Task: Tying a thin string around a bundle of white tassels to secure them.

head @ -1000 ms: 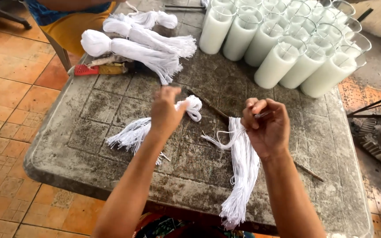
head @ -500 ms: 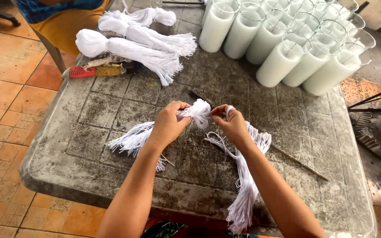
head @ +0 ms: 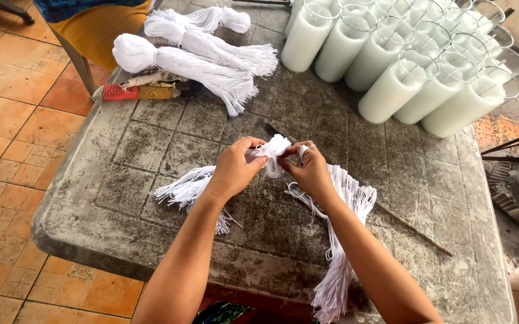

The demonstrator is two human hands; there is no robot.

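My left hand [head: 235, 167] and my right hand [head: 310, 171] meet over the middle of a worn grey table [head: 151, 138]. Both pinch the knotted head of a small bundle of white string [head: 274, 150]. Its loose ends fan out to the left under my left wrist as a white tassel [head: 184, 189]. A second hank of cut white strings [head: 346, 240] lies under my right forearm and hangs over the table's near edge.
Several tall glass candles [head: 391, 90] filled with white wax stand at the back right. Larger white string bundles [head: 205, 63] lie at the back left beside a red-handled tool [head: 121, 92]. A thin stick [head: 412, 228] lies right of my arm. A person in yellow [head: 100, 30] sits beyond the table.
My hands have come together from apart. The right hand moved left to the bundle that the left hand held, and both now grip its knotted head.
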